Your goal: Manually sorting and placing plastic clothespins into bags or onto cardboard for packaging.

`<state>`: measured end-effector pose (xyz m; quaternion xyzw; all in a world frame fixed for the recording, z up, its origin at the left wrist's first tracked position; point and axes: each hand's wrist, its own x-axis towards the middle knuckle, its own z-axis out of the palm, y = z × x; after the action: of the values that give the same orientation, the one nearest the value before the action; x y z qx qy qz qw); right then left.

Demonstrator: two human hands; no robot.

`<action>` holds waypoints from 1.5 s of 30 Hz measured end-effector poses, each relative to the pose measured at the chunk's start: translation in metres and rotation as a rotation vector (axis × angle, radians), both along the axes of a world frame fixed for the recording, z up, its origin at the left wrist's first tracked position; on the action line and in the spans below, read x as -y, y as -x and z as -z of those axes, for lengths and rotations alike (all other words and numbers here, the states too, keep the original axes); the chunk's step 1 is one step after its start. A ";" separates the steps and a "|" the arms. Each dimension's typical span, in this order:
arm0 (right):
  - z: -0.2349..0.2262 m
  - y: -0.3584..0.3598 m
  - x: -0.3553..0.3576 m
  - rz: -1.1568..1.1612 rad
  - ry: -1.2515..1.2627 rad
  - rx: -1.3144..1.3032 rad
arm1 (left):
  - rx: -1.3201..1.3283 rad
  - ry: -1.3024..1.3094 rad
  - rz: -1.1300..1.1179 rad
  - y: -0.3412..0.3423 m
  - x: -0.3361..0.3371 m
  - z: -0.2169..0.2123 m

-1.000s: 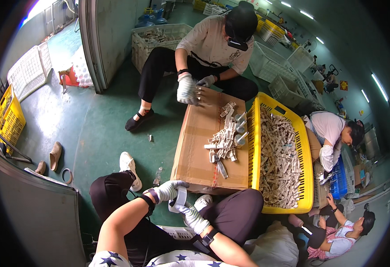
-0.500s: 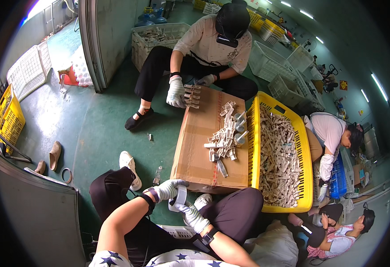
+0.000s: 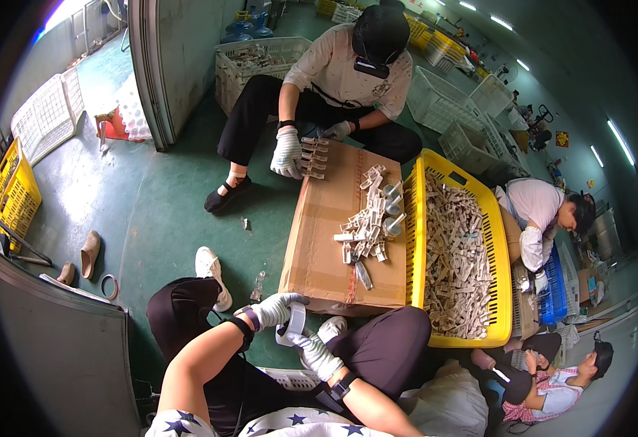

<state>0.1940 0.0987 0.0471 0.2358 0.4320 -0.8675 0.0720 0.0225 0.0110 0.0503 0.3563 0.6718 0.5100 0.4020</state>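
the left hand point(image 3: 271, 312) and right hand point(image 3: 320, 357) pinch the white roll point(image 3: 295, 320) from opposite sides, apparently to keep it steady, near the closest edge of the cardboard box point(image 3: 320, 240).

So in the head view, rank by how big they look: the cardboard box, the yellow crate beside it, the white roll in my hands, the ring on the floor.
1. Cardboard box and yellow crate: too alike to rank
2. White roll
3. Ring
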 end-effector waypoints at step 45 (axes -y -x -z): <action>0.001 -0.001 -0.002 -0.008 -0.023 -0.010 | 0.022 0.039 0.010 0.000 -0.001 -0.005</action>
<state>0.1947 0.1006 0.0459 0.2303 0.4434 -0.8633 0.0706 0.0221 0.0122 0.0554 0.3461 0.6755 0.4986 0.4187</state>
